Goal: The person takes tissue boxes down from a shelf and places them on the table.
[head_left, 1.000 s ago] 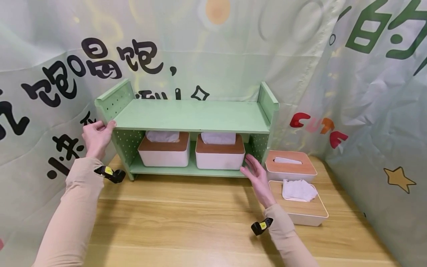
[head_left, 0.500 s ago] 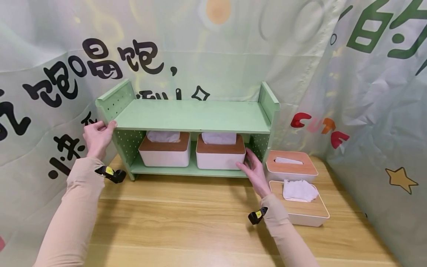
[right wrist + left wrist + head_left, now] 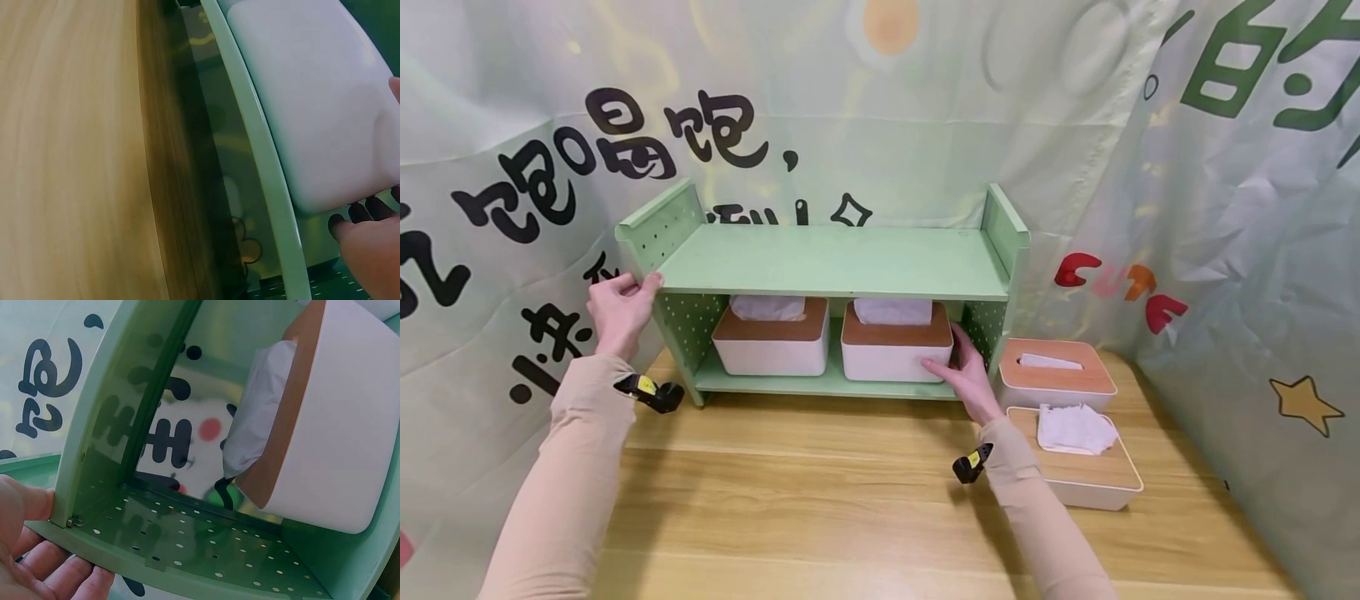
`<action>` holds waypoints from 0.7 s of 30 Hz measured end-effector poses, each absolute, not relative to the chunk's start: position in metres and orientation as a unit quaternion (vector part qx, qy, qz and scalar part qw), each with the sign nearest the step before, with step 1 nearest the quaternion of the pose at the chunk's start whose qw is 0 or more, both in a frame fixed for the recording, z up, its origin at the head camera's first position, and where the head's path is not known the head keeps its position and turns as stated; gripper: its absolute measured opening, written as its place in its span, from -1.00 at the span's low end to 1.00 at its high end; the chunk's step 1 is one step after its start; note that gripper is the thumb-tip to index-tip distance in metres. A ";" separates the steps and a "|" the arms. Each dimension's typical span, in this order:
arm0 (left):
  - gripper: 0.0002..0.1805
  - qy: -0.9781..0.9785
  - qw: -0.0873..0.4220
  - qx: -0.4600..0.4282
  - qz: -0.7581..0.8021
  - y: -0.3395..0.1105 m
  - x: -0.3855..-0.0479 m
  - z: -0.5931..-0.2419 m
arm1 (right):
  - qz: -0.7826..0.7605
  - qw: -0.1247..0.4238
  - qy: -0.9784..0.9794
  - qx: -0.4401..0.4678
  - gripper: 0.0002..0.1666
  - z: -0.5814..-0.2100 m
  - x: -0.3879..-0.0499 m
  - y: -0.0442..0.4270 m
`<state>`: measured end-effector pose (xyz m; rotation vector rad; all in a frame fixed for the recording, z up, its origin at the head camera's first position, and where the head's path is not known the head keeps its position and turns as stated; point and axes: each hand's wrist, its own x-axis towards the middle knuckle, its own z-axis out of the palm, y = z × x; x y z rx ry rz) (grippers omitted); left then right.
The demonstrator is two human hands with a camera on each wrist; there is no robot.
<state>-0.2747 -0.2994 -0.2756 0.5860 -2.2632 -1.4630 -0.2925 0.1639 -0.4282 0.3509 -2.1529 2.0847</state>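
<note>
Firstly, near the right edge of the desk point(image 3: 812, 492), a wood-topped box point(image 3: 1078, 471) stood before a second box point(image 3: 1052, 387). Further in, the right hand point(image 3: 966, 379) held the right tissue box point(image 3: 891, 360) round its right front corner, beside the front edge of the lower board point(image 3: 775, 385). The left hand point(image 3: 621, 310) pinched the left front edge of the green shelf point(image 3: 673, 346). Judged: level sliding suited best, left hand bracing, so that the tissue point(image 3: 891, 312) cleared the upper board point(image 3: 835, 262)

Pale green shelf point(image 3: 835, 258) with dotted sides point(image 3: 658, 223); white tissue boxes point(image 3: 772, 357), brown lids point(image 3: 895, 335); tan wood-grain table point(image 3: 775, 500).
</note>
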 end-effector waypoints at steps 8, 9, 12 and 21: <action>-0.42 -0.800 0.199 0.204 -0.528 -0.299 -0.274 -0.275 | 0.671 0.048 -0.734 0.092 0.18 -0.429 -0.304 0.164; -0.43 -0.799 0.203 0.202 -0.529 -0.299 -0.273 -0.276 | 0.672 0.045 -0.733 0.093 0.20 -0.429 -0.305 0.165; -0.43 -0.796 0.209 0.194 -0.533 -0.300 -0.273 -0.276 | 0.671 0.038 -0.734 0.096 0.23 -0.431 -0.309 0.166; -0.42 -0.792 0.207 0.190 -0.542 -0.301 -0.274 -0.276 | 0.667 0.027 -0.738 0.098 0.27 -0.432 -0.319 0.164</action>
